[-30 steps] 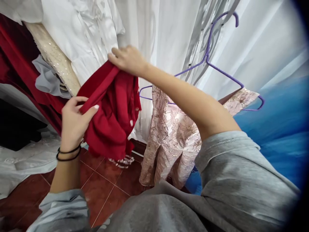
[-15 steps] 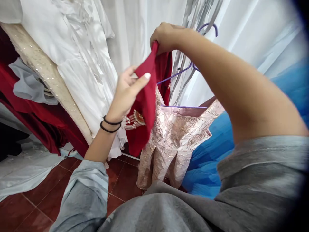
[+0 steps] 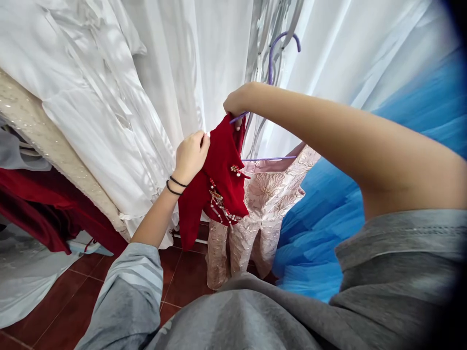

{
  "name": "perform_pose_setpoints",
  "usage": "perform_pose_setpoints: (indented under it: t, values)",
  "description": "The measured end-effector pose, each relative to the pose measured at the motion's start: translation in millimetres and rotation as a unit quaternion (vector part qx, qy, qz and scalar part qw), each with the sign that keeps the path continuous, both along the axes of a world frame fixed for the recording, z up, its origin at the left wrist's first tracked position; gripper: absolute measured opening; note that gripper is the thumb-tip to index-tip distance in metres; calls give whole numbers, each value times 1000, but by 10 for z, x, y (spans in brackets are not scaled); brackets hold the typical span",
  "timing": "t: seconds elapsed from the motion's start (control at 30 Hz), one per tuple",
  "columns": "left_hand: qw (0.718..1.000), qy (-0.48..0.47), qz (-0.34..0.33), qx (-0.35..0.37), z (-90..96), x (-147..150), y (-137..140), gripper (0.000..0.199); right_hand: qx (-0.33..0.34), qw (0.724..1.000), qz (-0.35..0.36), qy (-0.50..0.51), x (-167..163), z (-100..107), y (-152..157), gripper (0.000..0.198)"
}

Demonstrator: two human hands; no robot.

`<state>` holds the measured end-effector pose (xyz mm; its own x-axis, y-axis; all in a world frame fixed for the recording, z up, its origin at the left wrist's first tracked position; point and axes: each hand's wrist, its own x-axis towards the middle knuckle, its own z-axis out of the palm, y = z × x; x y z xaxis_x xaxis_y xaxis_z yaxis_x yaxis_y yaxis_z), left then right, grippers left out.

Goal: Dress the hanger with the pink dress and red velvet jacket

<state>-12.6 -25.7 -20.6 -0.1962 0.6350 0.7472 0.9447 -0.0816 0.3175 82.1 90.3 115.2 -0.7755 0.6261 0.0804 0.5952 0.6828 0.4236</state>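
Observation:
A red velvet garment (image 3: 226,160) with beaded trim and a dangling bead ornament hangs in front of the pale pink dress (image 3: 268,189). My left hand (image 3: 191,153) is closed on the garment's upper left edge, thumb on top; two black bands circle that wrist. Farther up, my right hand (image 3: 237,104) is bent down and closed at the garment's top, its fingers partly hidden behind the wrist and cloth. A purple hanger (image 3: 272,58) hooks onto the metal rack, and a purple hanger arm shows beneath my right hand at the velvet's edge.
White dresses (image 3: 95,97) hang at the left beside a sparkly cream panel (image 3: 54,141) and dark red cloth (image 3: 54,209). Blue tulle (image 3: 310,243) fills the right side. Behind are white curtains (image 3: 211,48) and the metal rack (image 3: 260,63). Red tiles (image 3: 186,277) cover the floor.
The red garment has come down and spread out, its beaded front now facing me. My right hand has lowered, and my left hand has closed on the upper edge. The view has shifted right.

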Motion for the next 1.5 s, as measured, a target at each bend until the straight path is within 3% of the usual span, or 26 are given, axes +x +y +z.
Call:
perform_pose_setpoints:
  t: [0.1,0.17,0.23,0.3,0.4,0.5,0.57,0.63,0.67,0.7,0.77,0.83,0.93,1.0,1.03,1.2,1.3,1.37,1.43,1.5]
  values:
    - [1000,11,-6,1,-59,-69,3,33,-5,1000,-21,4,117,137,-139,22]
    - [1000,18,-1,2,-87,-94,16,33,6,992,68,108,278,167,-296,22]
    - [1000,20,7,8,-111,-86,32,33,38,959,147,241,458,46,-426,7]
    - [1000,18,9,14,-126,-63,45,33,30,923,187,336,584,-216,-470,32]
    - [999,13,12,30,-132,-47,60,33,-114,909,183,356,634,-619,-396,53]
    - [998,1,9,56,-153,-90,81,35,-230,884,162,372,712,-688,-289,51]
    - [997,-16,12,77,-200,-144,105,36,-185,829,181,495,889,-579,-234,46]
    - [995,-34,16,95,-273,-198,135,37,-63,742,179,643,1122,-516,-200,44]
    - [994,-41,15,99,-313,-217,151,36,-33,716,161,678,1223,-540,-198,43]
    - [994,-46,12,102,-350,-230,165,35,-41,721,138,678,1294,-607,-207,43]
    - [994,-48,5,103,-406,-235,186,33,-131,784,95,599,1317,-841,-261,42]
    - [993,-47,6,105,-424,-224,197,31,-189,824,97,525,1191,-1104,-333,37]
    - [993,-46,8,107,-394,-215,196,32,-221,822,143,505,904,-1324,-376,40]
    - [993,-51,6,103,-360,-223,177,33,-284,787,181,517,773,-1350,-332,50]
    - [993,-57,1,101,-346,-229,159,34,-317,756,202,537,739,-1354,-295,55]
    - [991,-92,-50,88,-387,-222,-29,38,-407,557,249,679,701,-1589,-132,65]
    - [984,-143,-95,50,-430,-227,-132,49,-420,474,238,737,643,-1805,-123,65]
    - [961,-225,-163,-12,-388,-267,-150,57,-420,451,222,756,604,-1874,-149,65]
    - [917,-308,-237,-91,-278,-321,-119,65,-419,449,202,763,586,-1873,-186,66]
    - [884,-343,-286,-141,-141,-344,-37,59,-421,456,190,760,591,-1832,-223,67]
